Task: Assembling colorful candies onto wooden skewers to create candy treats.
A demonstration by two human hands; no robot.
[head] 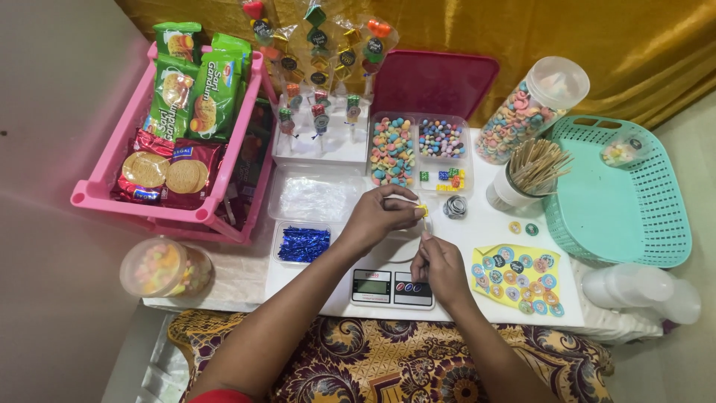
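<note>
1. Left hand (377, 218) had thumb and fingertips pinched together on a small yellow candy piece (422, 210), held just above the table.
2. Right hand (438, 265) was closed around the lower end of a thin wooden skewer (426, 227); the skewer stood upright, its tip touching the yellow candy piece.
3. Both hands were positioned over a small digital kitchen scale (392, 287) on the white table (477, 246); right hand covered part of its platform.
4. Just right of the right hand: a yellow sheet of round stickers (522, 277). Two loose stickers lay near its upper edge.
5. Left of the left hand: a clear tray of blue twist ties (303, 244), and above it a clear tray of plastic wrappers (317, 198).
6. Behind the hands: a divided clear box (419, 151) with pastel candy rings and small coloured candies; a silver wire roll (455, 207) beside it.
7. Further right: a cup of wooden skewers (533, 173), a tilted jar of candy rings (529, 108), a teal basket (634, 209).
8. Far left: a pink rack (112, 195) with biscuit packs.
</note>
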